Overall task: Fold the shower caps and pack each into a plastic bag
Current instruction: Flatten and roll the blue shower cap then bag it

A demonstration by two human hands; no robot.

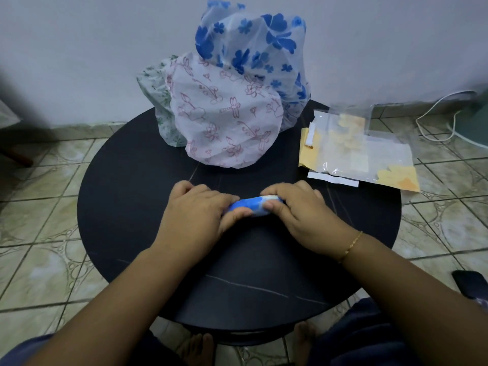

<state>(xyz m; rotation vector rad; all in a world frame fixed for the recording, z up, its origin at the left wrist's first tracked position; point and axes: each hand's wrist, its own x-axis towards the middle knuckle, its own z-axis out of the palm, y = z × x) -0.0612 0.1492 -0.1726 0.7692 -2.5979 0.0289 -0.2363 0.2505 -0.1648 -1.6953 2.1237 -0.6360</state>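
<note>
Fingers of both my left hand (pixel 194 211) and right hand (pixel 298 210) pinch the rolled blue cap (pixel 250 205) mid-table (pixel 118 180). Slick film, I'd expect it to spring open if either grip eases before bagging; bags (pixel 356 151) sit well apart to the right.

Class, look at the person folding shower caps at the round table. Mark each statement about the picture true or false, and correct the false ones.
1. Both hands, left hand and right hand, grip the rolled blue cap. True.
2. The pink-print cap lies folded flat. False: it stands puffed up.
3. The plastic bags lie at the table's right side. True.
4. The table is white. False: it is black.
</note>
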